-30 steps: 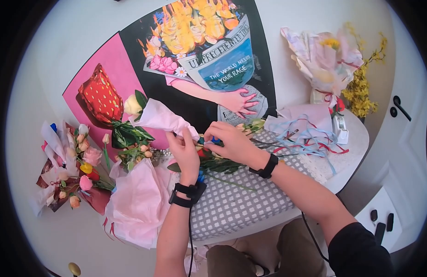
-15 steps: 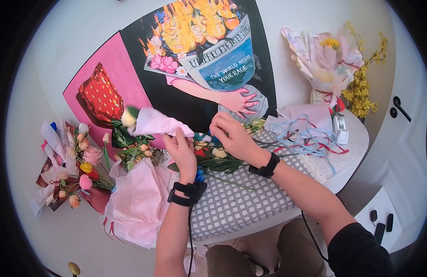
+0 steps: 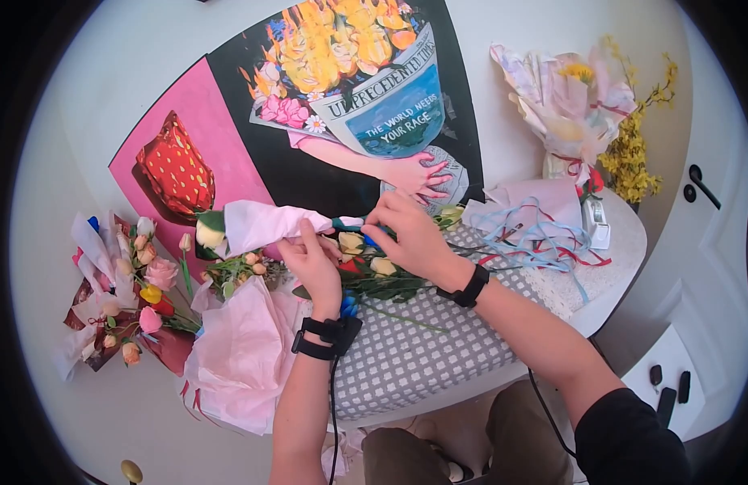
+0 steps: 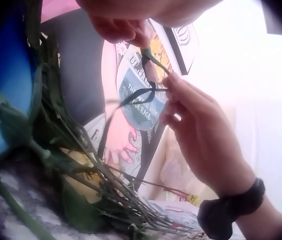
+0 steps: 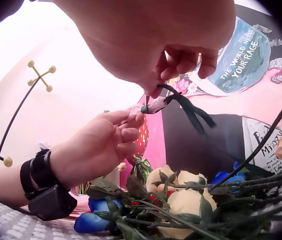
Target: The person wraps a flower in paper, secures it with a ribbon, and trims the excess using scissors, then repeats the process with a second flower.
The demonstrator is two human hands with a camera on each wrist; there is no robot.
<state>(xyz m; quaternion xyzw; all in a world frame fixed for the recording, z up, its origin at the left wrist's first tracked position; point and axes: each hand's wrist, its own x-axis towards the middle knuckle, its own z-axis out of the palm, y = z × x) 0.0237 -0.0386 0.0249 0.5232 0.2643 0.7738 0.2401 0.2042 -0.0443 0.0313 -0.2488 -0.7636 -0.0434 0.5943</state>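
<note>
A white rose (image 3: pixel 210 234) wrapped in pale pink paper (image 3: pixel 265 225) lies sideways in the air, its bloom to the left. My left hand (image 3: pixel 313 263) grips the gathered paper near the stem end. From the narrow end runs a dark green ribbon (image 5: pixel 188 107), wound round the paper, with loose tails hanging down in the right wrist view. My right hand (image 3: pixel 410 238) pinches this ribbon between thumb and fingertips, also seen in the left wrist view. Below both hands lie cream roses (image 5: pixel 188 205), blue blooms (image 5: pixel 98 215) and long green stems.
A checked cloth (image 3: pixel 422 364) covers the table. Pink paper (image 3: pixel 245 347) and a mixed bouquet (image 3: pixel 143 283) lie left. Toward the right are tangled light blue and red ribbons (image 3: pixel 536 234), a white tape dispenser (image 3: pixel 598 222) and a wrapped bouquet (image 3: pixel 572 113). Paintings (image 3: pixel 228 178) stand behind.
The wrapped rose has swung down, its bloom now lower and further left, almost level. My right hand has risen and drawn the ribbon up and away from the stem end.
</note>
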